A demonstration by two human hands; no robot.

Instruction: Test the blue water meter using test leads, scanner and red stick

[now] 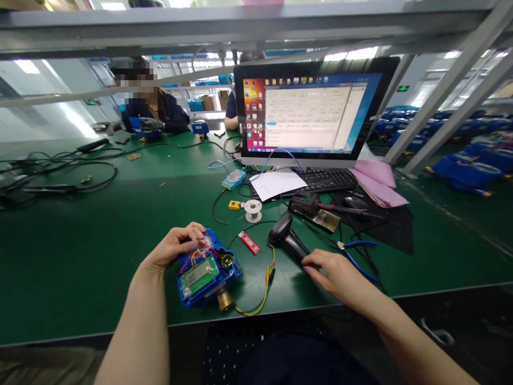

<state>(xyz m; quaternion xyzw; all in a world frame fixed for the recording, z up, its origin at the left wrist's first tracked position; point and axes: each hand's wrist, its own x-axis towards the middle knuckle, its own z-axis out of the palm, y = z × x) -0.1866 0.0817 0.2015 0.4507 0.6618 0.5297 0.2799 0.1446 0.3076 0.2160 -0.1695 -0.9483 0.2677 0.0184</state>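
Note:
My left hand (185, 245) grips the far left edge of a blue meter housing (187, 295), fingers closed over loose coloured wires. The housing lies open, showing a green circuit board with a small display (197, 277) and a brass fitting (225, 301) at its near side. Yellow and green leads with clips (269, 275) run from near that fitting. In my right hand (331, 270) is the handle end of a black barcode scanner (292, 240), its head pointing away to the left on the table. A red-and-white small box (249, 243) lies between the two hands.
Beyond the hands are a solder spool (253, 212), a blue device (233, 179), a soldering iron stand (316, 211) and blue-handled pliers (360, 244). A monitor (308, 115) and keyboard (331, 182) stand behind. Cables (72, 160) sprawl left; a co-worker (156, 107) sits across. A shelf beam (240, 27) crosses overhead.

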